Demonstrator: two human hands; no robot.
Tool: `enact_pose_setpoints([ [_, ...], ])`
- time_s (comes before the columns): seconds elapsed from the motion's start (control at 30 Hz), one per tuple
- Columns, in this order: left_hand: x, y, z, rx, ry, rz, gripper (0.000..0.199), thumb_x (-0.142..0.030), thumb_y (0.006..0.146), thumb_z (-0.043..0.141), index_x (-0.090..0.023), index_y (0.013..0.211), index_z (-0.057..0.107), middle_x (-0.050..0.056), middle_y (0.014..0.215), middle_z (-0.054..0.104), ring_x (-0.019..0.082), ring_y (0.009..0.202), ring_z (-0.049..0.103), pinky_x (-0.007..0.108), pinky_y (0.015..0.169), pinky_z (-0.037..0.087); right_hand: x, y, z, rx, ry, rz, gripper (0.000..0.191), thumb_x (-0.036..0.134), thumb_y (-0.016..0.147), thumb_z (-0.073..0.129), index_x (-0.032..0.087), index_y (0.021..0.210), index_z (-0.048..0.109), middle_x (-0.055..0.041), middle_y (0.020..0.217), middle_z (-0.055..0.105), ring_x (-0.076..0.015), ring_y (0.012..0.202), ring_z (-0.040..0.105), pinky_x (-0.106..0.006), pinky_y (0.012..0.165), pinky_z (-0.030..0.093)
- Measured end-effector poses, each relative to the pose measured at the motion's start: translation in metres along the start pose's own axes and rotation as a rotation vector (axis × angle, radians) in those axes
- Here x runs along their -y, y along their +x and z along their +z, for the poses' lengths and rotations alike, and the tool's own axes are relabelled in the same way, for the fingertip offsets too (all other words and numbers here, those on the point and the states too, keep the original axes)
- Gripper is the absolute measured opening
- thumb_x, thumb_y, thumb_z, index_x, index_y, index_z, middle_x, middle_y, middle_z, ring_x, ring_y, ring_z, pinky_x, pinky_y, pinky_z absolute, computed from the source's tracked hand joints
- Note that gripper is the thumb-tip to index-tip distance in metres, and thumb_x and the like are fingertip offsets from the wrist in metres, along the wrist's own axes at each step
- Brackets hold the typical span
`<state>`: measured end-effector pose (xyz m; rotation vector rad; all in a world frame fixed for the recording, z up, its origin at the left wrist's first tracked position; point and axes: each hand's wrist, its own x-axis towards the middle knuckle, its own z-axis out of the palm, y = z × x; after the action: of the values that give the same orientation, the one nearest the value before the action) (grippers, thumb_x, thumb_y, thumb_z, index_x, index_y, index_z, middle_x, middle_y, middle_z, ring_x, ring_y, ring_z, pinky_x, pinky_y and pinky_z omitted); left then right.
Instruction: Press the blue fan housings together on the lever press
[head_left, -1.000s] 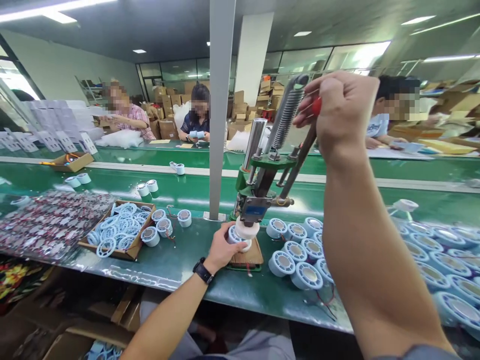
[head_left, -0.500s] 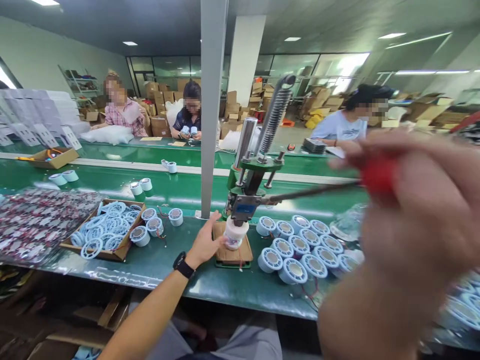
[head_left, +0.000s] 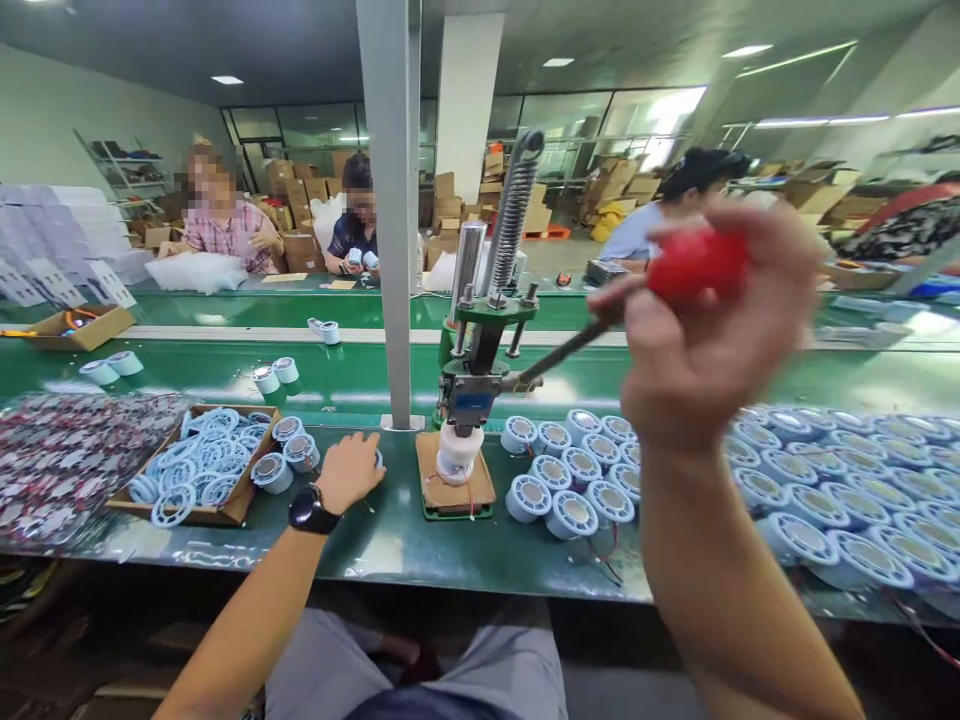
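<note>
My right hand [head_left: 720,330], blurred, is closed round the red knob [head_left: 694,265] of the lever on a hand press [head_left: 474,390]. Under the press head, a white round piece [head_left: 459,452] stands on the cardboard-covered base [head_left: 480,490], with thin red wires hanging at its front. Left of the press, my left hand [head_left: 352,472], with a black watch on its wrist, has its fingers curled over a light-blue round unit [head_left: 379,459], mostly hidden beneath them.
Rows of light-blue units [head_left: 581,465] stand right of the press. At left are a cardboard box [head_left: 240,500] of blue rings, several units beside it, and wired parts [head_left: 82,450]. A grey post [head_left: 394,250] rises behind the bench. People sit across the green line [head_left: 195,360].
My left hand has left the piece under the press and moved left onto a unit. My right hand still grips the knob; the camera view has shifted right.
</note>
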<state>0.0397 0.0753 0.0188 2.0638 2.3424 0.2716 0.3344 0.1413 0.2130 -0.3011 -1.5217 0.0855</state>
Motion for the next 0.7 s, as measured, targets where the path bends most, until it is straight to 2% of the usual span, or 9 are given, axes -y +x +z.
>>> enact_pose_setpoints([
  [0.1,-0.021,-0.019,-0.004,0.012,-0.007,-0.026,0.056,-0.043,0.086,0.066,-0.017,0.134,0.053,0.015,0.103,0.065,0.032,0.094,0.066,0.038,0.078,0.05,-0.023,0.026,0.032,0.125,0.053,0.171,0.049,0.018,0.093,0.046,0.021,0.141,0.044,-0.0055,0.134,0.049,-0.0173,0.111,0.064,-0.033,0.091,0.056],
  [0.13,-0.022,-0.024,-0.007,-0.009,-0.026,-0.034,0.058,-0.046,0.089,0.061,-0.017,0.138,0.049,0.015,0.106,0.065,0.031,0.095,0.066,0.037,0.078,0.05,-0.024,0.016,0.039,0.124,0.043,0.22,0.049,0.021,0.093,0.048,0.025,0.142,0.042,-0.0049,0.138,0.048,-0.0182,0.116,0.063,-0.036,0.098,0.054],
  [0.2,-0.01,-0.03,-0.014,-0.111,-0.081,-0.039,0.053,-0.046,0.096,0.051,-0.017,0.14,0.047,0.015,0.112,0.064,0.03,0.102,0.064,0.037,0.085,0.05,-0.021,-0.03,0.048,-0.031,0.018,0.215,0.051,0.028,0.091,0.055,0.03,0.14,0.041,-0.0062,0.141,0.048,-0.0212,0.122,0.058,-0.045,0.105,0.051],
  [0.3,0.04,-0.04,-0.032,-0.338,-0.106,-0.102,0.036,-0.033,0.098,0.044,-0.019,0.129,0.057,0.012,0.118,0.064,0.027,0.111,0.06,0.039,0.098,0.046,-0.016,-0.132,0.054,-0.241,-0.035,0.249,0.063,0.036,0.084,0.061,0.026,0.141,0.036,-0.0118,0.132,0.052,-0.0272,0.125,0.056,-0.053,0.106,0.046],
  [0.33,0.062,-0.044,-0.04,-0.388,-0.093,-0.15,0.032,-0.028,0.097,0.044,-0.019,0.123,0.06,0.013,0.117,0.065,0.027,0.112,0.059,0.041,0.101,0.044,-0.015,-0.165,0.057,-0.196,-0.061,0.348,0.069,0.039,0.082,0.063,0.023,0.143,0.033,-0.0143,0.135,0.05,-0.0293,0.127,0.054,-0.054,0.105,0.045],
  [0.43,0.133,-0.05,-0.066,-0.442,-0.043,-0.294,0.028,-0.021,0.094,0.042,-0.019,0.109,0.065,0.016,0.109,0.066,0.032,0.109,0.059,0.049,0.102,0.042,-0.019,-0.238,0.069,0.135,-0.118,0.765,0.089,0.049,0.076,0.068,0.017,0.148,0.026,-0.0205,0.136,0.05,-0.0336,0.124,0.055,-0.054,0.101,0.047],
  [0.53,0.187,-0.046,-0.092,-0.447,-0.023,-0.376,0.023,-0.027,0.092,0.046,-0.021,0.1,0.067,0.016,0.097,0.066,0.033,0.103,0.061,0.05,0.1,0.042,-0.027,-0.26,0.083,0.182,-0.09,0.986,0.1,0.054,0.073,0.07,0.015,0.152,0.023,-0.0188,0.126,0.059,-0.0308,0.112,0.062,-0.048,0.098,0.05],
  [0.63,0.215,-0.051,-0.11,-0.468,-0.01,-0.446,0.02,-0.034,0.091,0.053,-0.021,0.096,0.066,0.015,0.093,0.066,0.033,0.101,0.063,0.05,0.099,0.044,-0.026,-0.256,0.087,0.014,-0.143,0.921,0.096,0.055,0.077,0.067,0.014,0.152,0.026,-0.0179,0.128,0.057,-0.0293,0.117,0.06,-0.046,0.102,0.047],
  [0.7,0.222,-0.067,-0.112,-0.512,0.009,-0.506,0.022,-0.035,0.091,0.053,-0.019,0.102,0.064,0.014,0.1,0.067,0.034,0.109,0.061,0.051,0.101,0.042,-0.015,-0.257,0.077,-0.003,-0.272,0.8,0.085,0.057,0.08,0.065,0.012,0.147,0.038,-0.0188,0.129,0.057,-0.0321,0.119,0.058,-0.048,0.103,0.046],
])
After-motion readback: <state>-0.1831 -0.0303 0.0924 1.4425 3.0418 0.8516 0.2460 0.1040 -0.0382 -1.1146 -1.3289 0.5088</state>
